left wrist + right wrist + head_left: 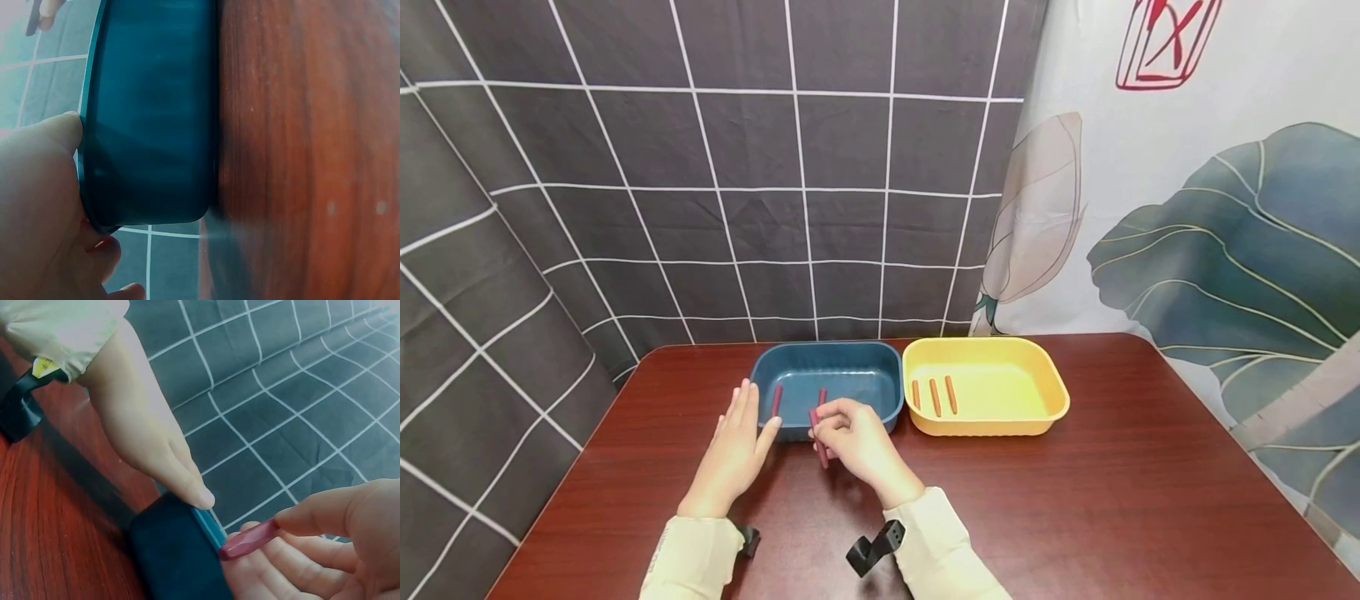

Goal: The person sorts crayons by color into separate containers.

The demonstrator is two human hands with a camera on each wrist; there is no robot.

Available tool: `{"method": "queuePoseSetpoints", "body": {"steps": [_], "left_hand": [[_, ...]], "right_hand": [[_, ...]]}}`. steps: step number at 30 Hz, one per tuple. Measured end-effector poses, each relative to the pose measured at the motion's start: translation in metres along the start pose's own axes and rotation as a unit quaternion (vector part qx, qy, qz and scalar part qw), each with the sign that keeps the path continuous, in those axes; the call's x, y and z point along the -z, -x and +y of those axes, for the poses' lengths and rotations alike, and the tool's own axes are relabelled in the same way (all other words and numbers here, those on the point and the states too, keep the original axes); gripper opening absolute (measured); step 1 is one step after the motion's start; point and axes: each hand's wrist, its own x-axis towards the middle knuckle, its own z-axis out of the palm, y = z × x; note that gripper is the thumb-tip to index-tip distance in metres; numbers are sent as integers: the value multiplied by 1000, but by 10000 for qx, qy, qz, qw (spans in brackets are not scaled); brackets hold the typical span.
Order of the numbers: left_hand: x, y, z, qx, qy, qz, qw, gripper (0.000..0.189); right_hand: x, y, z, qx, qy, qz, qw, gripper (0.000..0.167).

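My right hand (859, 440) pinches a dark red faceted stick (250, 540) between thumb and fingers, over the front rim of a blue basin (867, 382). At the basin's front left corner, my left hand (730, 454) rests with its fingers stretched along the side. Its thumb touches the rim in the left wrist view. Inside the blue basin lie a dark red stick (777, 401) on the left and another dark red stick (823, 394), partly hidden behind the right hand.
Right beside the blue basin stands a yellow basin (1011, 385), with three orange sticks (935, 397) at its left end. Both are near the far edge of the reddish wooden table (1075, 508). A dark checked cloth (842, 142) hangs behind.
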Motion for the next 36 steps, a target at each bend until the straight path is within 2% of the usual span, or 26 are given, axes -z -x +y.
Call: {"method": "queuePoseSetpoints", "body": {"steps": [6,13,17,24,30,36], "left_hand": [[0,-1,-2,-44,-4,44,10000,73],[-2,-2,-2,-107,12,103,9999,72],[-1,-1,-2,-95,47,52,9999,72],[-1,-1,-2,-114,52,79,9999,72],[-2,0,-3,-102,40,71,9999,72],[-2,-1,-4,-173,27,146,9997,72]], "right_hand": [[1,-4,3,100,-475,129,9987,22],[8,-18,2,296,-233,573,9976,24],[15,-29,2,326,203,838,9957,23],[25,-46,5,204,1036,1027,9891,19],[27,-57,12,122,2003,1209,9722,14],[27,-63,13,-17,2554,1272,9584,11]]}}
